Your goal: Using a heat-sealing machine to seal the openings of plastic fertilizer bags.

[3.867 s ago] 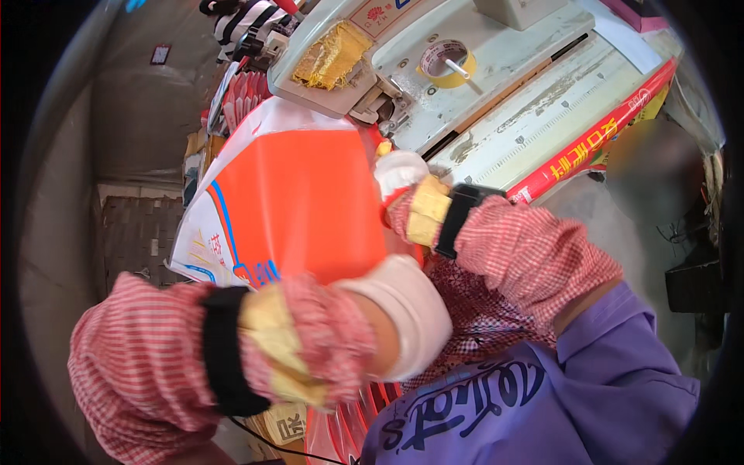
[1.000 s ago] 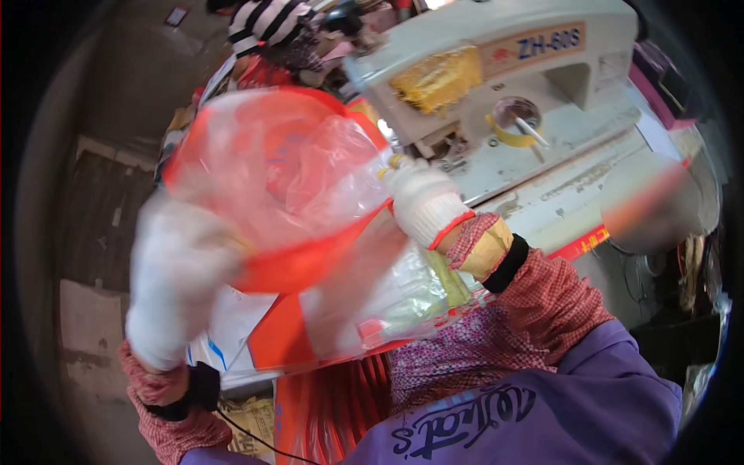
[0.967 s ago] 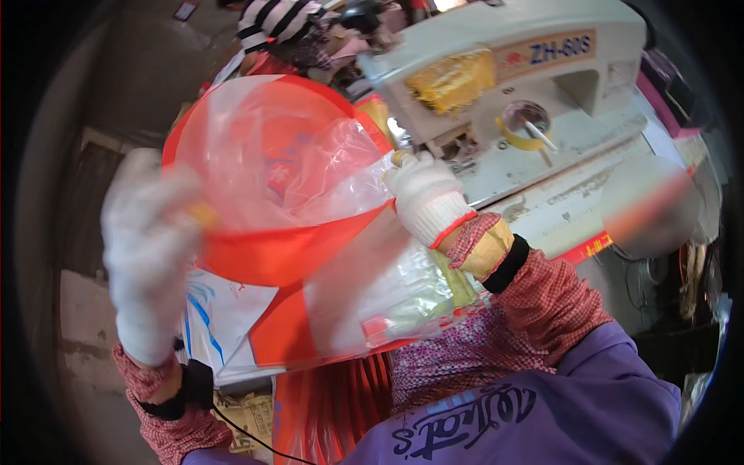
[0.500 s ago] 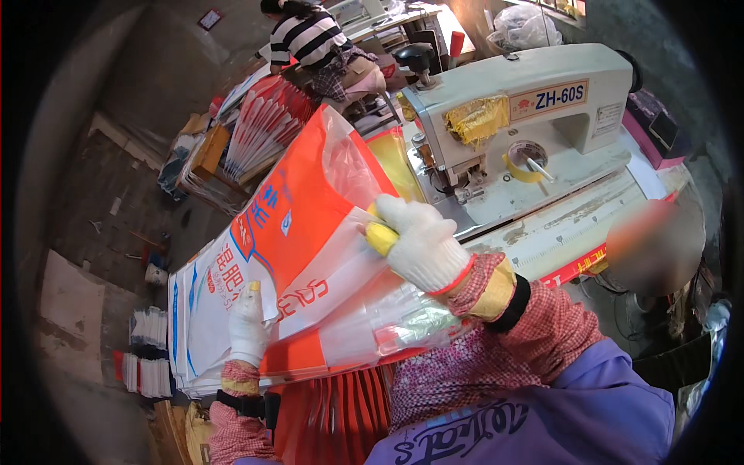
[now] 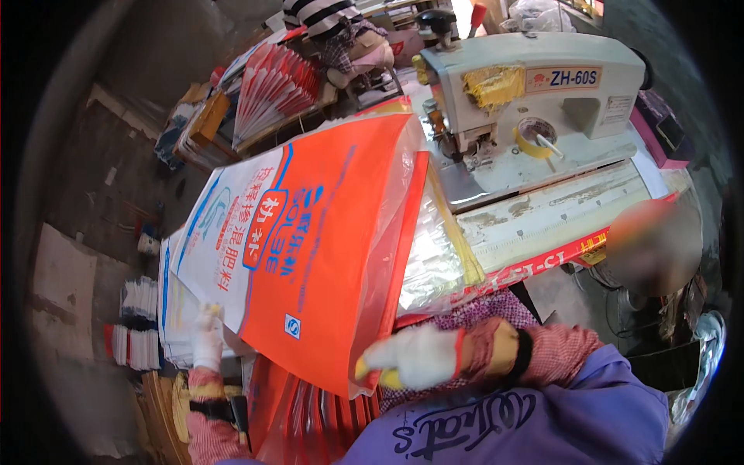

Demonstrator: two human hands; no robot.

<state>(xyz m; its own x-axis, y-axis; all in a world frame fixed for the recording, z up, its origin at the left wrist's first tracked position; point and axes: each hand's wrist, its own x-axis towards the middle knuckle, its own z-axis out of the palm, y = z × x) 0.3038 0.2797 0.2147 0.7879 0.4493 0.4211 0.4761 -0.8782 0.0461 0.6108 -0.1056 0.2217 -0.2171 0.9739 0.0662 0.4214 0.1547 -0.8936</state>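
Note:
A large orange-and-white printed sack [image 5: 325, 225] lies spread before me, its open mouth with a clear plastic liner [image 5: 391, 225] facing right. My right hand [image 5: 411, 358], in a white glove with yellow fingertips, is closed on the near corner of that mouth. At the sack's near left edge, my left hand [image 5: 208, 341], gloved alike, pinches the edge with its thumb on top; its other fingers are mostly hidden. More flat white sacks [image 5: 174, 310] show beneath at the left. Clear and yellow-edged sack material [image 5: 434, 256] lies right of the mouth.
A white industrial sewing machine [image 5: 542, 93] stands at the back right, with a roll of yellow tape [image 5: 535, 139] on its bed. Folded red sacks [image 5: 310, 411] hang close to my lap. Behind, a person [image 5: 349, 39] sits by a fanned stack of sacks [image 5: 275, 89].
The orange sack has been turned and laid flatter, showing its printed face. My right hand has come down toward me with its corner. My left hand has shifted left and nearer.

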